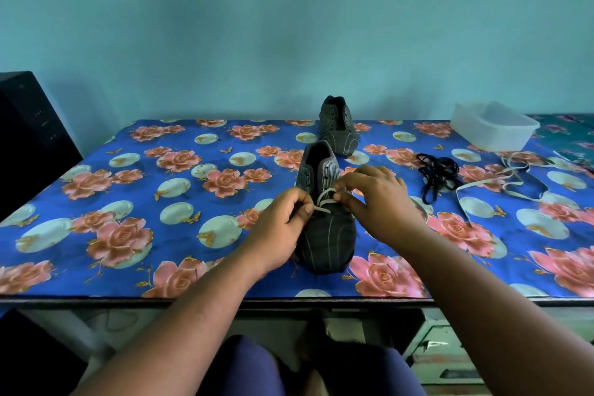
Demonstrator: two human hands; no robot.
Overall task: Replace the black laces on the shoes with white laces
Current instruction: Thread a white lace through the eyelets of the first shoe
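A table (96, 267) draped in a blue cloth printed with pink roses fills the scene beneath a plain teal wall (289, 26), a dark cabinet (29, 132) standing at its left end. A person seated at the near edge reaches both bare arms across the cloth to the near shoe (328, 235), a dark striped shoe lying toe toward the camera at the table's middle. A clear plastic tub (495, 130) sits at the far right corner. The far shoe (337, 128), unlaced, rests just beyond the first, close to the wall. The left hand (283, 228), fingers curled, pinches one end of the white lace (323, 202) at the shoe's left side, the palm resting against the upper. The right hand (382, 202), fingers bent, pinches the same lace where it loops over the lowest eyelets; the upper eyelets stand empty. To the right of the shoes, the removed black laces (437, 177) lie in a loose tangle on the cloth, and a spare lace (514, 180), white, trails in loops just beside them, below the tub.
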